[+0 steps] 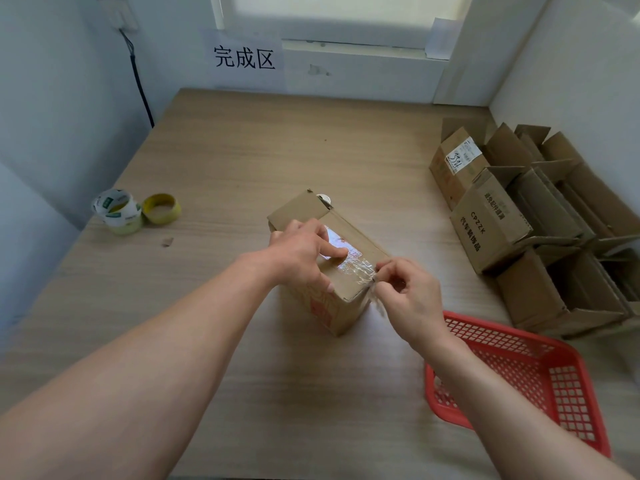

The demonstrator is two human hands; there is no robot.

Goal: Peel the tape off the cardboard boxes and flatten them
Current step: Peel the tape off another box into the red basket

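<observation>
The box (341, 311) stands under the left hand (299, 252), whose fingers lie spread and fairly straight on its top, the index tip on the clear tape (349, 256). The tape runs to the near corner. There the right hand (408, 296) pinches its lifted end between thumb and curled fingers; the end is blurred, perhaps crumpled. Just right of that wrist sits a red basket (446, 407), with a cardboard stack (491, 216) beyond.
</observation>
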